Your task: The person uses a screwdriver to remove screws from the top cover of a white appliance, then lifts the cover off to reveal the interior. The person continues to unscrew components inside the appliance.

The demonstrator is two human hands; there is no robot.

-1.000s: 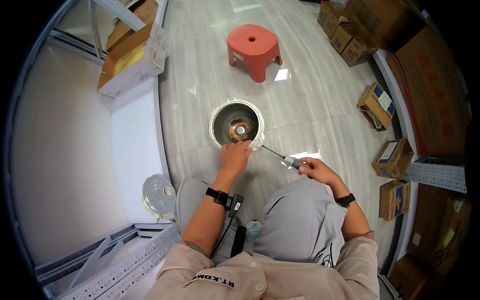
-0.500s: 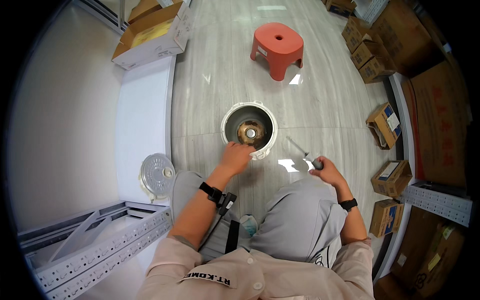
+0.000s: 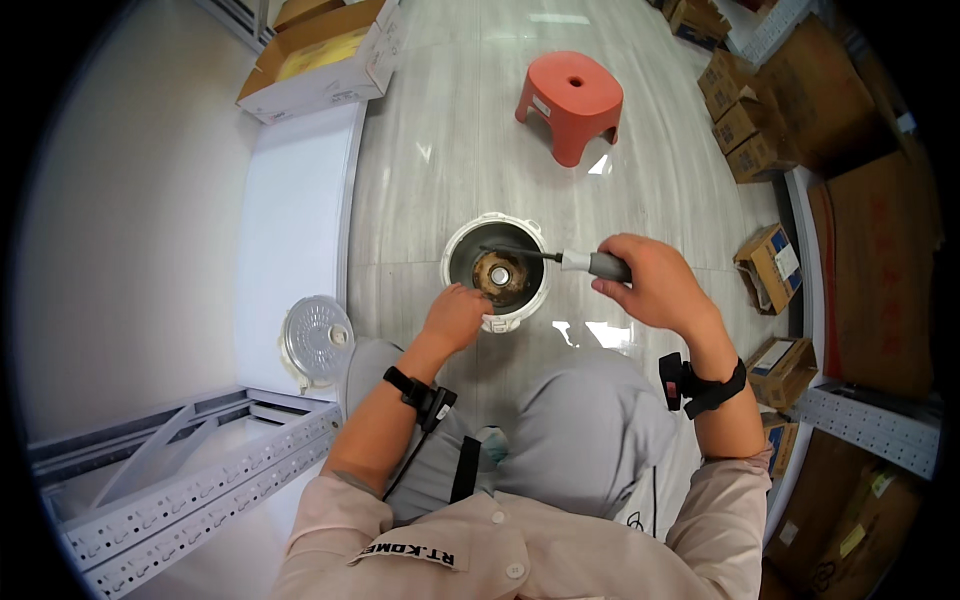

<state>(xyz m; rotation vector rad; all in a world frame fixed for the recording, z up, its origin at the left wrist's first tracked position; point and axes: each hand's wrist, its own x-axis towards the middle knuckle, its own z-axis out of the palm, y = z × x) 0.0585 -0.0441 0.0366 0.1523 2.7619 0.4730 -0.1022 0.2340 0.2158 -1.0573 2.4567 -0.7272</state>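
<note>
On the floor in front of me stands a round cooker body [image 3: 503, 324] with a white rim. Its grey inside has a brown-stained bottom with a silver round piece in the middle. My left hand [image 3: 460, 318] is closed on the near-left part of the rim, its fingertips hidden inside. In my right hand [image 3: 660, 285] is a screwdriver [image 3: 597, 264] with a grey and white handle, held nearly level. Its long dark shaft reaches leftward across the cooker's opening; whether the tip touches anything, I cannot tell.
A round silvery lid-like disc [image 3: 320, 340] lies on the white shelf [image 3: 295, 215] at left. Beyond the cooker stands a red stool [image 3: 572, 95]. An open carton [image 3: 320, 75] sits far left. Cardboard boxes [image 3: 768, 265] line the right side, beside a metal rack beam [image 3: 870, 425].
My right hand has risen from beside my knee and swung the screwdriver forward and left, over the cooker's opening. My left hand stays at the rim.
</note>
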